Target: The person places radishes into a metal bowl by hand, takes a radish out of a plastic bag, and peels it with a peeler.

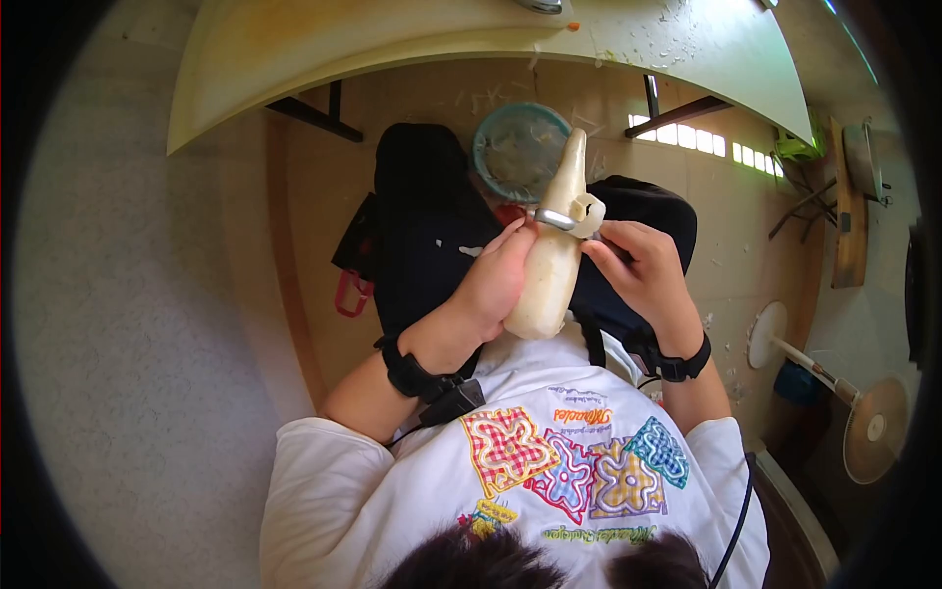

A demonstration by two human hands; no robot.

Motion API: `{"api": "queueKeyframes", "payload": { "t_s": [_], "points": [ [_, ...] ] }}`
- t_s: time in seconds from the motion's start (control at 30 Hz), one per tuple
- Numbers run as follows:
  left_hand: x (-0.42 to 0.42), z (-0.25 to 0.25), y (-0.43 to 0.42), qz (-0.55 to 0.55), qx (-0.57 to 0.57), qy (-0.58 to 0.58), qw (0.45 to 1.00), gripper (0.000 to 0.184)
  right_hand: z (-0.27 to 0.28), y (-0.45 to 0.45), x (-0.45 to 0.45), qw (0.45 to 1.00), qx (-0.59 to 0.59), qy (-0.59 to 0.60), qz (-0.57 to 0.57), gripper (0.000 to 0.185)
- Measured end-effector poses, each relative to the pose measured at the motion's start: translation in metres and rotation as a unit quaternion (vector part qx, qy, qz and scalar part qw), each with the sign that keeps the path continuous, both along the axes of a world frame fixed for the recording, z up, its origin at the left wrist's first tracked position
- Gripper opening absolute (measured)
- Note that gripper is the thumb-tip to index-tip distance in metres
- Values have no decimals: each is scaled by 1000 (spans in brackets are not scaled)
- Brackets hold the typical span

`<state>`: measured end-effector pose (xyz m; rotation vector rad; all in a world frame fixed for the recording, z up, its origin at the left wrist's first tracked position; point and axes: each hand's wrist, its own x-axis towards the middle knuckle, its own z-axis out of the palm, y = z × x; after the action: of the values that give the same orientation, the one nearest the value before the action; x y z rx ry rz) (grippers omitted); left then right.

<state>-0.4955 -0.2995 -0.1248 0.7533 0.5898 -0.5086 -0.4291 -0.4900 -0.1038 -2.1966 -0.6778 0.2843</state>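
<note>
My left hand (496, 280) is wrapped round the side of a long white radish (545, 290), its narrow tip pointing away from me over my lap. The radish looks pale and largely skinless. Across its upper half lies the silver head of a peeler (556, 219), with a curled strip of peel (589, 209) on it. My right hand (643, 270) is closed at the peeler's right side; its fingers hide most of the handle. Past the radish's tip, a blue basin (481, 162) holding pale scraps stands on the floor between my knees.
A pale table (392, 49) spans the far side, with wet bits on its top and dark metal legs below. Scraps lie on the floor around the basin. To the right are a standing fan (876, 429) and a folding chair (810, 201). A wall (147, 294) is at left.
</note>
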Motion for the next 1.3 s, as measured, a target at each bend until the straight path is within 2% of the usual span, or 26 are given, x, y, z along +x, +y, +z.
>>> {"api": "queueKeyframes", "payload": {
  "t_s": [0.37,0.57,0.67,0.73,0.87,0.97,1.03,1.13,1.3],
  "points": [
    [-2,6,-3,0,2,4,1000,36,1,-8,-3,1000,-21,-4,7,22],
    [-5,4,-2,-7,30,-3,1000,37,-2,-3,-1,1000,-14,2,8,22],
    [-6,4,3,-4,9,0,1000,37,-1,-5,0,999,-34,0,12,20],
    [-4,1,10,-23,-42,2,999,38,-1,-10,0,1000,-9,-7,-13,19],
    [-2,3,3,-24,-47,0,999,40,2,-14,-1,999,-30,17,-18,18],
    [0,8,-5,17,16,14,1000,43,-5,-8,4,1000,11,5,-22,18],
    [-3,4,2,-37,6,-2,999,44,-6,-6,6,1000,10,10,2,19],
    [-2,6,4,-21,-38,15,999,41,-5,-14,4,1000,-5,-1,-26,18],
    [1,2,6,-35,-24,0,999,45,-3,-16,4,999,-7,26,-39,18]
  ]
}}
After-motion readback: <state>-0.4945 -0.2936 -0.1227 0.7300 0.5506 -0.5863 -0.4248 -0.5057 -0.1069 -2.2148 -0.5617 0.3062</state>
